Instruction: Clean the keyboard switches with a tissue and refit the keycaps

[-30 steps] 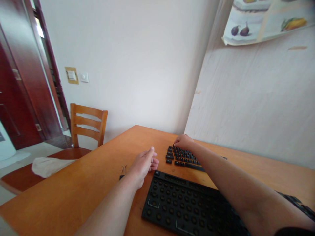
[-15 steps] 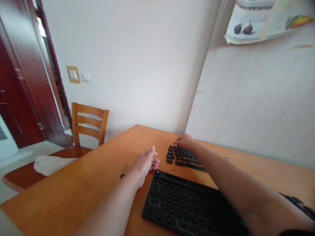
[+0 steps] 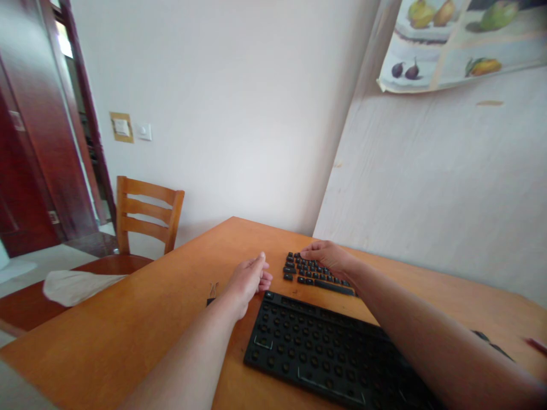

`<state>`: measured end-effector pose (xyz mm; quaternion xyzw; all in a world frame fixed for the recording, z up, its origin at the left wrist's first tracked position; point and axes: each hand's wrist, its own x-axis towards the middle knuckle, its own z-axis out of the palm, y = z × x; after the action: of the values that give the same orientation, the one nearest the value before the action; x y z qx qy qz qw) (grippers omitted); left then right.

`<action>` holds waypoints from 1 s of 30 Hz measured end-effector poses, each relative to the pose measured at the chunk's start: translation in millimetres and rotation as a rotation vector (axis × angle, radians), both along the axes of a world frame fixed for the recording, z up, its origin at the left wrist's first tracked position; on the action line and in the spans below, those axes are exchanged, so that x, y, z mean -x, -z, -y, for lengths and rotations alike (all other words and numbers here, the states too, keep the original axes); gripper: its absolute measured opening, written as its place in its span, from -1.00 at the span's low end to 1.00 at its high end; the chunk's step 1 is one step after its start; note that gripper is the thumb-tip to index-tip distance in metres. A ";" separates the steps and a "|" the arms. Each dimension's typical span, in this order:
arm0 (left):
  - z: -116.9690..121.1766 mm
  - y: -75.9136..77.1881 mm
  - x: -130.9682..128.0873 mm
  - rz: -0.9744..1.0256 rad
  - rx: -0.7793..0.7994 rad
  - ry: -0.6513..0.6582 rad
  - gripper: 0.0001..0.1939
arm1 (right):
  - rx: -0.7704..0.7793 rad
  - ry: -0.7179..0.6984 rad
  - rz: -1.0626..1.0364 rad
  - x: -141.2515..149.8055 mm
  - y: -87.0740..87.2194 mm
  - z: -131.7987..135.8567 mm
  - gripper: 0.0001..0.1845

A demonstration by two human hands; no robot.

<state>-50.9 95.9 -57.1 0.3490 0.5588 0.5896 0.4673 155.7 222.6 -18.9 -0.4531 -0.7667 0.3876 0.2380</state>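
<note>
A black keyboard base (image 3: 316, 350) with its keycaps off lies on the orange wooden table (image 3: 141, 319) in front of me. Behind it, several loose black keycaps (image 3: 305, 271) lie in rows. My right hand (image 3: 327, 256) reaches over the far end of these rows, fingers curled down onto the keycaps; what they pinch is too small to make out. Resting on its edge on the table just left of the keyboard's far corner, my left hand (image 3: 248, 280) has its fingers loosely curled and nothing visible in them.
A small metal puller tool (image 3: 212, 291) lies on the table left of my left hand. A wooden chair (image 3: 145, 213) stands at the table's far left, with a white cloth (image 3: 70, 285) on another seat. Walls close off the back and right.
My right hand has drawn back a little from the far corner of the keycap rows and now lies over them. The view has tilted slightly. My left hand has stayed put.
</note>
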 end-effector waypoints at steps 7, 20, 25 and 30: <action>-1.0 -0.3 -0.8 0.012 -0.007 -0.001 -0.48 | 0.018 -0.049 -0.047 -9.3 -8.2 35.8 -0.71; -7.5 4.1 -1.3 -0.007 0.012 -0.002 -0.50 | -0.188 -0.156 0.091 5.3 3.7 94.0 -0.78; -5.9 1.8 -2.8 -0.010 0.016 0.000 -0.51 | -0.210 -0.146 0.113 4.7 10.4 95.2 -0.80; -5.1 0.8 -3.6 -0.028 0.009 0.003 -0.55 | -0.225 -0.149 0.113 2.0 20.5 93.3 -0.82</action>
<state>-47.4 100.9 -57.9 0.3562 0.5673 0.5814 0.4618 153.7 129.4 -39.4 -0.3864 -0.8490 0.2899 0.2140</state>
